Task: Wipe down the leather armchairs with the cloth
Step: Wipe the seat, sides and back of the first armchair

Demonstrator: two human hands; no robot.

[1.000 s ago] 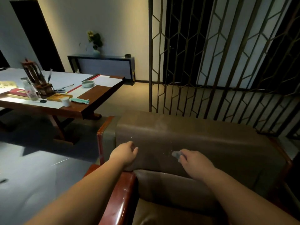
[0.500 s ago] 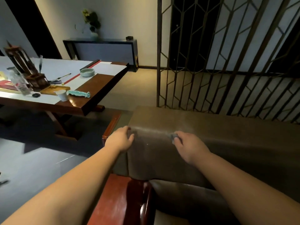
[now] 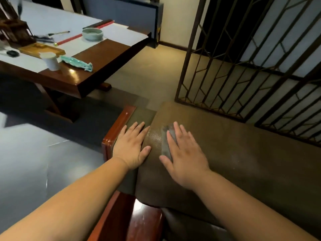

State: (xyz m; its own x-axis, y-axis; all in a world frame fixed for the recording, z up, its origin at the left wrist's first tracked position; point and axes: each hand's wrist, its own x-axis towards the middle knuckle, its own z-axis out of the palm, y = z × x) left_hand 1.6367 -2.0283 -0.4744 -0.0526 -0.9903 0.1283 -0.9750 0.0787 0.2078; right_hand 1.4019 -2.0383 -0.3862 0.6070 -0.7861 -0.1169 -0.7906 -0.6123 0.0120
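A brown leather armchair [image 3: 243, 164] with glossy red-brown wooden arms fills the lower right; I look down on the top of its backrest. My right hand [image 3: 185, 153] lies flat with straight fingers on that top, pressing a small grey cloth [image 3: 165, 141] against the leather; only the cloth's left strip shows beside my fingers. My left hand [image 3: 132, 146] rests flat with spread fingers on the chair's left corner, beside the wooden frame [image 3: 118, 127].
A dark wooden table [image 3: 97, 66] stands at the upper left with a white cup [image 3: 50, 60], a green bowl [image 3: 92, 33], a teal object [image 3: 77, 63] and a wooden rack. A metal lattice screen [image 3: 251, 66] rises right behind the chair. Grey floor lies at the left.
Both hands have flattened out on the backrest top; the right hand now presses the cloth with straight fingers. The view has tilted down and moved closer to the chair.
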